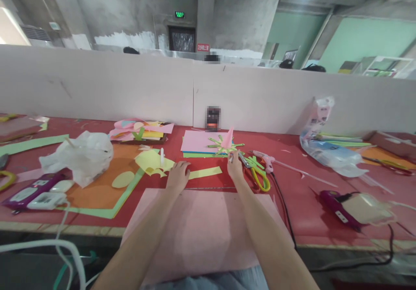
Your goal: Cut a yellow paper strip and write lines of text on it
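Observation:
My left hand (178, 176) rests low over the table with its fingers stretched out, at the left end of a pale yellow paper strip (205, 173). Beside it lies a cut yellow paper sheet (151, 162) with a white stick-like piece on it. My right hand (235, 166) is closed, its fingertips pinched together; what they hold is too small to make out. Just beyond those fingertips is a green spiky paper piece (221, 145) with a pink paper cone (228, 138) rising from it. Scissors with yellow handles (261, 180) lie right of this hand.
A pink glue gun (268, 162) with a black cord lies right of the scissors. Stacked coloured paper (195, 141) sits ahead. A crumpled white plastic bag (81, 153) and orange sheet (97, 190) are left. Purple power strips (35, 190) stand on either side. A white partition (146, 86) borders the table.

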The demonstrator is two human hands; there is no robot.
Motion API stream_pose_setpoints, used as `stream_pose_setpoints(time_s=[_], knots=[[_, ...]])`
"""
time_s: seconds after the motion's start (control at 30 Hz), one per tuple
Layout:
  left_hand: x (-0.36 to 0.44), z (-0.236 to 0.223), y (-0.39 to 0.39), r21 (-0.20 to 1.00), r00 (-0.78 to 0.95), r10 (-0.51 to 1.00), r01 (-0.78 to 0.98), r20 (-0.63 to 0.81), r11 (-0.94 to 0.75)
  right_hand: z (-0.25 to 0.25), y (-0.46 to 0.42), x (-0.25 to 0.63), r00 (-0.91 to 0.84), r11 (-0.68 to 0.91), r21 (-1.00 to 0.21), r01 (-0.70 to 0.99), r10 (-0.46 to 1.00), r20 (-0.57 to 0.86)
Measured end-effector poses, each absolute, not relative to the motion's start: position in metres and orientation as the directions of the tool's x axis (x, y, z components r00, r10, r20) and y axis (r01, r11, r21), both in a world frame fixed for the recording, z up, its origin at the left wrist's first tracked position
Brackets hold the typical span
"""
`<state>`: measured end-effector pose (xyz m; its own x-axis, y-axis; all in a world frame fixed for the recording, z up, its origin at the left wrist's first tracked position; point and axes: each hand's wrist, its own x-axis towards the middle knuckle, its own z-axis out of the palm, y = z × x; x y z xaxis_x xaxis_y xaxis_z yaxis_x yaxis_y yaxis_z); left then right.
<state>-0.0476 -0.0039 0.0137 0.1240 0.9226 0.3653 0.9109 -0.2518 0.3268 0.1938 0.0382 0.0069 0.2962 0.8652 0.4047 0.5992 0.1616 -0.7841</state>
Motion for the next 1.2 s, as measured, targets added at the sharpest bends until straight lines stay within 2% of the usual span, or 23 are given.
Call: stream_pose_setpoints(time_s=[0.17, 0.27, 0.33, 0.5, 0.67, 0.8, 0.93, 1.1, 1.2], knots=[[-0.047, 0.014, -0.004, 0.337, 0.111, 0.920, 0.909, 0.377, -0.247, 0.002, 0.042, 0.196, 0.271, 0.281, -0.780, 0.559, 0.827, 0.492], [-0.047, 0.014, -0.003, 0.369, 0.095, 0.916, 0.895, 0.389, -0.250, 0.000, 0.045, 0.197, 0.249, 0.257, -0.778, 0.574, 0.850, 0.465], [-0.047, 0.014, -0.003, 0.403, 0.083, 0.919, 0.881, 0.385, -0.249, 0.000, 0.045, 0.197, 0.233, 0.235, -0.741, 0.629, 0.852, 0.469], [-0.045, 0.014, -0.004, 0.436, 0.164, 0.919, 0.841, 0.359, -0.321, 0.007, 0.028, 0.191, 0.195, 0.264, -0.586, 0.766, 0.773, 0.604], [-0.042, 0.012, -0.003, 0.488, 0.228, 0.915, 0.789, 0.332, -0.373, 0.007, 0.009, 0.179, 0.228, 0.195, -0.680, 0.707, 0.847, 0.480], [-0.042, 0.009, 0.000, 0.542, 0.230, 0.913, 0.745, 0.337, -0.388, 0.002, 0.001, 0.173, 0.167, 0.190, -0.705, 0.683, 0.899, 0.405], [-0.043, 0.007, 0.002, 0.612, 0.229, 0.896, 0.664, 0.380, -0.429, 0.001, -0.004, 0.170, 0.107, 0.237, -0.725, 0.646, 0.913, 0.394], [-0.043, 0.009, -0.001, 0.698, 0.187, 0.916, 0.599, 0.355, -0.393, 0.005, -0.004, 0.171, 0.216, 0.225, -0.825, 0.518, 0.899, 0.381], [-0.042, 0.014, -0.004, 0.718, 0.155, 0.932, 0.600, 0.329, -0.353, 0.004, -0.001, 0.171, 0.216, 0.268, -0.860, 0.433, 0.896, 0.388]])
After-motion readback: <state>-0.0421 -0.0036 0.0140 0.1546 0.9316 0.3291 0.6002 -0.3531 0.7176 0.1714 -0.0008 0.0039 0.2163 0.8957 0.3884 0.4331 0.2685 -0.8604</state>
